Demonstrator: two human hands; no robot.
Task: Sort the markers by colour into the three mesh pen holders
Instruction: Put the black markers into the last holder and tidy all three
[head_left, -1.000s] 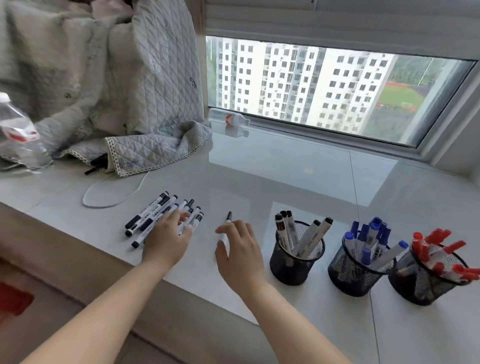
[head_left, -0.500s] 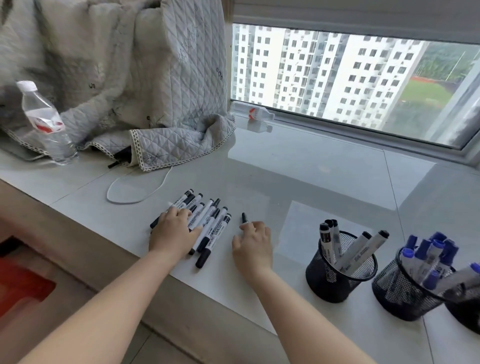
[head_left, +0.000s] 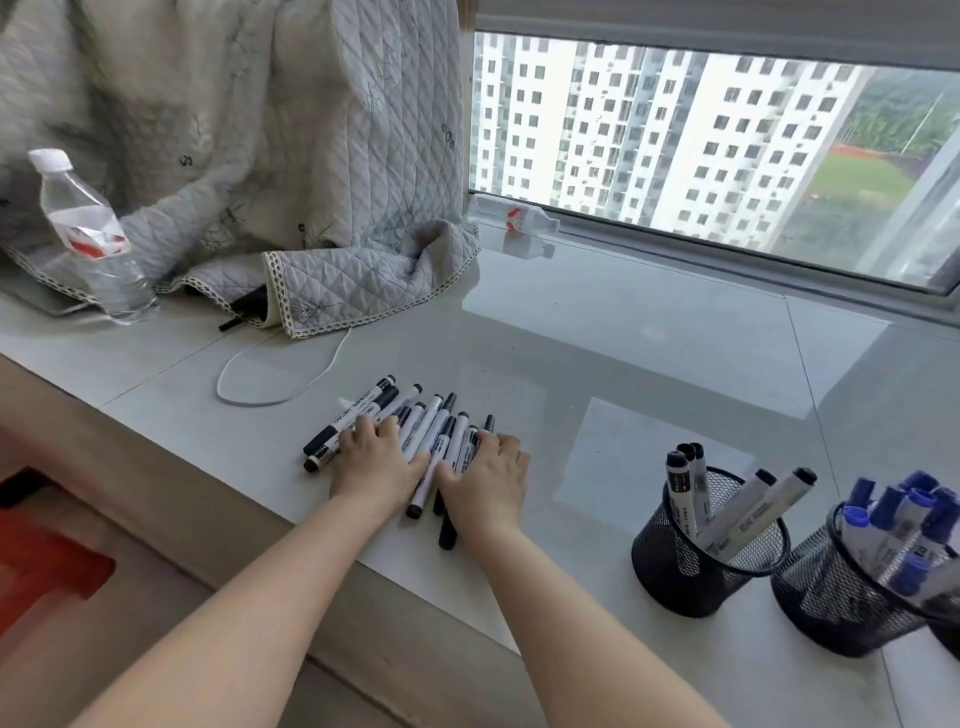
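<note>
From the head camera, a bunch of black markers (head_left: 410, 426) lies flat on the shiny white sill (head_left: 649, 332), close to its front edge. Both hands lie on top of the bunch. The left hand (head_left: 375, 462) rests on the left part, fingers mostly straight and spread over the pens. The right hand (head_left: 485, 480) rests on the right part, fingers bent a little over the pens; I cannot tell if it is gripping any.

To the right, well apart from the hands, stands a black mesh holder (head_left: 696, 561) with 5 black markers in it. Just beside it is a second mesh holder (head_left: 831, 597) full of blue markers (head_left: 898, 525).

At the back left stands a water bottle (head_left: 91, 239) by a grey quilt (head_left: 260, 156). A white cable (head_left: 275, 374) loops near the pens.
</note>
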